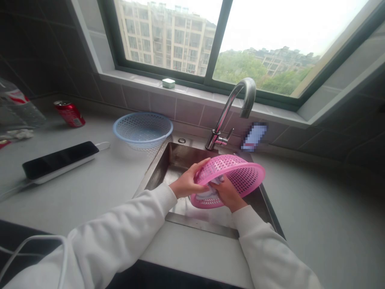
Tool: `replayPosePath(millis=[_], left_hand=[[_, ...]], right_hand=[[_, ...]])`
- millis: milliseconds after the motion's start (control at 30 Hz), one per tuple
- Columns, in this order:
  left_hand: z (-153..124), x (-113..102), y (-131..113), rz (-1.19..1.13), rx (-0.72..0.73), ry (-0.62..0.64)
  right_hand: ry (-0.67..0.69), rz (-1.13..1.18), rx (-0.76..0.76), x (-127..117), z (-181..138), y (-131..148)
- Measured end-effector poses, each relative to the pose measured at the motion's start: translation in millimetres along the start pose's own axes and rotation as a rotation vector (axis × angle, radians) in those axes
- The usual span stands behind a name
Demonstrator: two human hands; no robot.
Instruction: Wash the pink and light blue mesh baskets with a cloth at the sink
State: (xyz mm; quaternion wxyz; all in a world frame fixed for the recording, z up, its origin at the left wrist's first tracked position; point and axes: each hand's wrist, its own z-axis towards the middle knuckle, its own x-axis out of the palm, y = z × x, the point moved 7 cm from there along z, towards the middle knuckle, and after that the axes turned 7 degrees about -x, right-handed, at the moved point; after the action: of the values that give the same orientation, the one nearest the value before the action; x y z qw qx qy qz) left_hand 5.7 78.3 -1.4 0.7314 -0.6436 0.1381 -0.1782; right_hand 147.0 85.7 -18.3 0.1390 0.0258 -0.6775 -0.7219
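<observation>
At far left, a clear plastic bottle (22,102) stands on the pale counter (325,200), with a crumpled white item (19,133) near its base. A black-topped device (61,158) with a white lower edge lies nearer the viewer, a white cable (104,144) at its right end; behind it stands a red can (69,114). Farther right, a blue basket (142,128) sits upright beside the sink (200,225), below a small pale box (168,83) on the windowsill (140,80). The left hand (189,180), in a white sleeve (120,228), is clamped on the left side of a pink basket (246,176), thumb inside the rim and fingers along the outer wall. The basket is held tilted over the sink, its opening turned toward the wearer. A curved metal faucet (230,105) rises behind it. Inside the basket, the right hand (228,193) is closed on a whitish cloth (209,194) against the wall, close to the left thumb; whether the hands touch cannot be told. Right of the faucet, a pixelated object (254,136) leans near the tiled wall.
</observation>
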Motion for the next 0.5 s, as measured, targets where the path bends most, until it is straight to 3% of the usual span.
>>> replayPosePath(millis=[67,267,367,500], left_hand=[[0.6,-2.0,1.9,-0.037,-0.001,-0.016],[3.2,-2.1,5.9,-0.031,-0.057,0.003],[2.8,0.1,-0.4,-0.017,0.001,0.023],[1.0,-0.7,-4.4,0.004,0.044,0.026]], right_hand=[[-0.007,-0.020,0.016,-0.2,1.3,0.5],[-0.177,0.325,-0.012,-21.7,6.6,6.2],[-0.102,0.276,0.032,-10.1,3.1,2.1],[0.020,0.049,0.036,4.2,-1.3,1.0]])
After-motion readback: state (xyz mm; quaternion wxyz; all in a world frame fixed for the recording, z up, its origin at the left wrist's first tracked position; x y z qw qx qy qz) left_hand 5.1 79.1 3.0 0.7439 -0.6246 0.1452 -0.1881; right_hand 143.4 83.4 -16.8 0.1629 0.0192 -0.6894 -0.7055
